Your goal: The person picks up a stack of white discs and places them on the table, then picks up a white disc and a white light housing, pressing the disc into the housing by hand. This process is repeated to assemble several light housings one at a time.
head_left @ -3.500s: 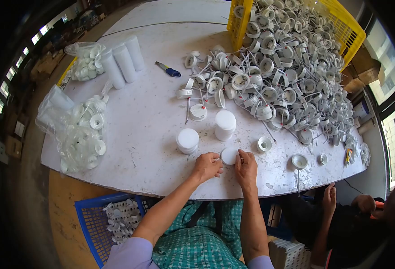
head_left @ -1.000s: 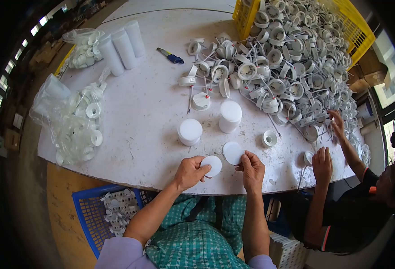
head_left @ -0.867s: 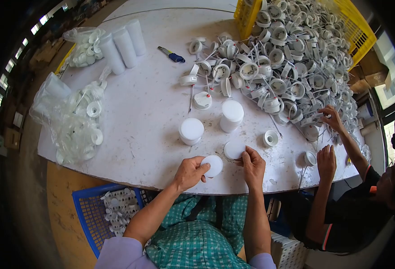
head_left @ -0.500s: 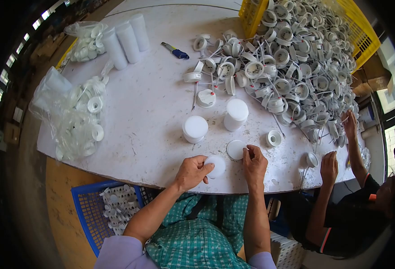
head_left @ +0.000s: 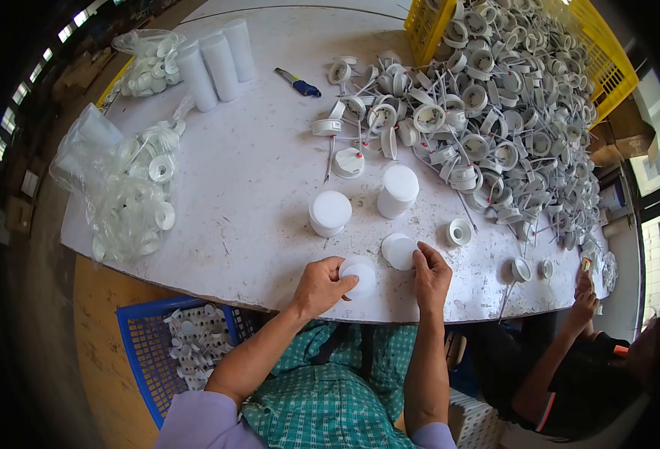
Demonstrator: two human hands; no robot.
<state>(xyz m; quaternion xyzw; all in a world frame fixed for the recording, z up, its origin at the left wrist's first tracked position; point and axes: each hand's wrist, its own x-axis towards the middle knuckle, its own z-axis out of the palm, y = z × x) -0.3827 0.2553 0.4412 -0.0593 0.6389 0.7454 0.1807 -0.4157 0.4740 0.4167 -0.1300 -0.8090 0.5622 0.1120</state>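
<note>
My left hand (head_left: 321, 288) is closed, thumb and fingers pinching thin translucent white discs (head_left: 359, 275) that seem to overlap. My right hand (head_left: 432, 275) pinches the edge of another white disc (head_left: 402, 254) between thumb and fingertips. It partly covers a round white piece (head_left: 391, 241) just behind it on the table. Beyond my hands stand two short white cylinders, the left one (head_left: 331, 212) and the right one (head_left: 398, 191), each with a flat, pale top. A white cup-like ring (head_left: 459, 232) lies to the right of my right hand.
A big heap of white fittings with wires (head_left: 487, 120) spills from a yellow crate (head_left: 607, 60). Bagged white rings (head_left: 139, 187), tall white rolls (head_left: 218, 67) and a utility knife (head_left: 298, 82) lie on the table (head_left: 233, 194). A blue basket (head_left: 147, 344) stands below; a co-worker's hands (head_left: 584, 303) are at right.
My right hand has drawn a disc slightly rightward off the round piece beneath. Overlapping discs now show in my left hand. The co-worker's hands moved down and right, and a small ring appears nearby.
</note>
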